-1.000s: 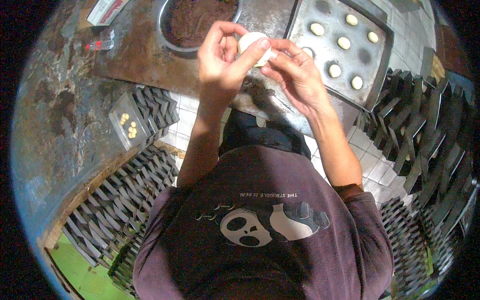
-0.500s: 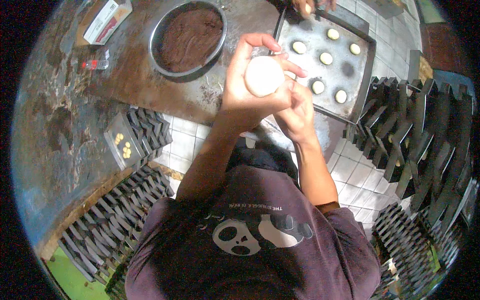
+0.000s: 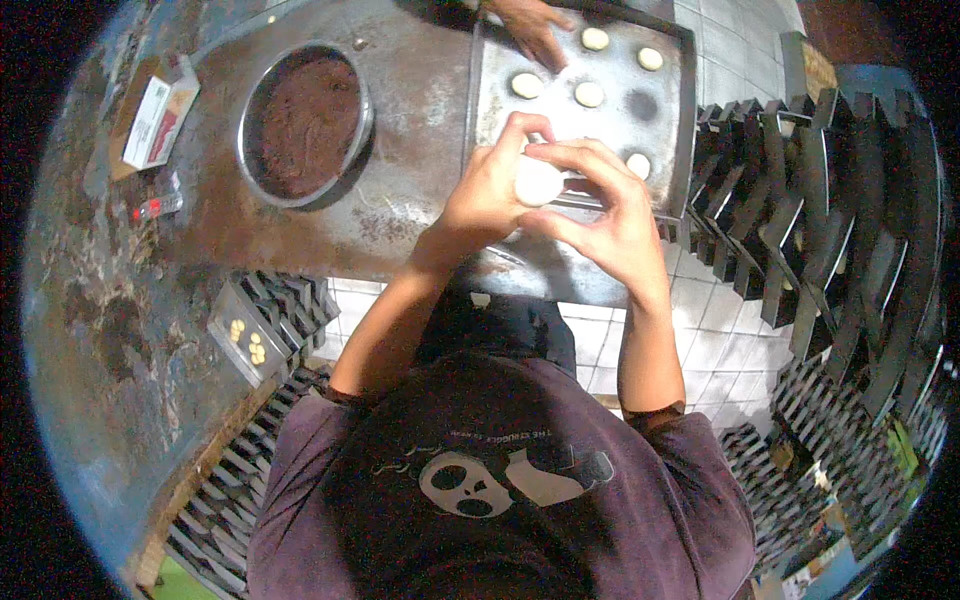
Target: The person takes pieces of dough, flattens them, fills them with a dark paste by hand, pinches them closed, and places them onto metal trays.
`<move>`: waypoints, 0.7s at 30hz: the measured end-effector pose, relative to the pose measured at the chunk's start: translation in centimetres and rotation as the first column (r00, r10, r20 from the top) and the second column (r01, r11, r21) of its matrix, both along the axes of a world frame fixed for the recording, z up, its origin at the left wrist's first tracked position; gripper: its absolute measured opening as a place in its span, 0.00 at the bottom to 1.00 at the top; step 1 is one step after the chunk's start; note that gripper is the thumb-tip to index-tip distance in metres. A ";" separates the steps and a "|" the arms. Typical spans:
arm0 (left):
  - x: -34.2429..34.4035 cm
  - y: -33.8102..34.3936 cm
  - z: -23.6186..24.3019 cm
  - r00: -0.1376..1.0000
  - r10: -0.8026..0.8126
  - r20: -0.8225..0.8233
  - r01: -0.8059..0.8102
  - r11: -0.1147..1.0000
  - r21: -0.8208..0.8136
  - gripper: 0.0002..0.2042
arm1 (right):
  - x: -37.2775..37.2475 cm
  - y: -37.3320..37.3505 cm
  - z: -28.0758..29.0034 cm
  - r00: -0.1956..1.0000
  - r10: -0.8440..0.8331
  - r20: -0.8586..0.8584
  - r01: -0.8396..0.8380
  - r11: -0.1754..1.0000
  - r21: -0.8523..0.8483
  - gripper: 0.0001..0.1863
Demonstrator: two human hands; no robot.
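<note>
A smooth white dough ball sits between my two hands, over the near edge of a dark baking tray. My left hand is wrapped round its left side. From the right, my right hand curls in with thumb and fingertips at the ball's edge. Several pale, rounded dough pieces, such as one dough piece, lie spaced out on the tray. My hands hide part of the tray's near side. At its far left another person's hand reaches over the tray.
A round metal bowl of dark brown filling stands left on the worn table. Farther left are an open carton and a small bottle. Stacked dark trays rise at right; more trays stand at lower left.
My right hand has opened out from beside the left and curved round the ball's right side. The view has shifted, and the other person's hand reaches farther over the tray.
</note>
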State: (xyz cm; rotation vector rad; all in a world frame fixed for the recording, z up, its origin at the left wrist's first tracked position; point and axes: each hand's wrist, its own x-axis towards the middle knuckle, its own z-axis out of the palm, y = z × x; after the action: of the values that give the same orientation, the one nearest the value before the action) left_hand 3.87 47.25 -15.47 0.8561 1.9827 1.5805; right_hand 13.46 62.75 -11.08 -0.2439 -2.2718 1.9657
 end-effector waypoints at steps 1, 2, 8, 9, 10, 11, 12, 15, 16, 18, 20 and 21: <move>-0.5 1.4 -0.8 0.999 -0.044 -0.025 0.044 0.999 -0.028 0.27 | 0.0 1.0 -0.7 1.000 -0.015 0.019 0.013 0.996 0.090 0.25; -0.8 2.7 -1.1 0.996 -0.086 -0.027 0.085 0.995 -0.058 0.26 | 0.0 1.9 -1.2 0.999 -0.028 0.038 0.020 0.983 0.180 0.26; -4.6 6.4 -3.4 0.972 -0.183 -0.146 0.173 0.982 -0.078 0.59 | -1.8 11.2 -9.9 0.938 -0.335 0.086 0.321 0.936 0.142 0.19; -5.4 5.7 -2.4 0.990 -0.134 0.041 0.139 0.972 -0.188 0.55 | -2.3 13.4 -12.0 0.902 -0.412 0.129 0.374 0.895 0.245 0.19; -5.6 4.6 -2.8 0.993 -0.116 0.030 0.120 0.973 -0.198 0.55 | -2.7 16.0 -15.8 0.877 -0.474 0.083 0.429 0.849 0.309 0.21; -5.6 3.2 -3.2 0.995 -0.094 0.019 0.096 0.971 -0.218 0.55 | -3.1 18.3 -19.6 0.846 -0.519 0.120 0.449 0.816 0.365 0.22; -5.3 1.3 -4.3 0.993 -0.117 -0.011 0.110 0.961 -0.255 0.54 | -3.3 19.8 -22.6 0.834 -0.534 0.140 0.413 0.773 0.482 0.22; -3.4 -5.0 -7.5 0.986 0.010 0.165 0.075 0.861 -0.502 0.51 | -4.0 21.9 -29.1 0.882 -0.470 0.031 0.262 0.545 0.796 0.21; -2.5 -7.6 -7.8 0.987 0.077 0.143 0.014 0.837 -0.547 0.51 | -4.7 21.2 -28.8 0.911 -0.403 0.089 0.153 0.531 0.833 0.22; -0.8 -13.6 -9.4 0.986 0.153 0.071 -0.078 0.788 -0.611 0.50 | -5.3 20.1 -29.7 0.939 -0.329 0.102 -0.015 0.258 0.966 0.34; 0.9 -18.8 -10.7 0.960 0.265 0.092 -0.149 0.761 -0.631 0.49 | -4.8 19.6 -31.5 0.936 -0.339 0.091 -0.037 0.163 0.986 0.40; 1.9 -20.9 -10.6 0.920 0.356 0.162 -0.178 0.750 -0.638 0.48 | -4.6 19.7 -32.0 0.929 -0.354 0.110 -0.041 0.197 0.980 0.41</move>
State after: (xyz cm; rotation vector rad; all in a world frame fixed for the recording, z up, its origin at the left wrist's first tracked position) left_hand 5.78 26.34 -26.08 0.0794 2.2639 0.9802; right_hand 8.83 82.44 -43.12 -0.6163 -2.9841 0.0098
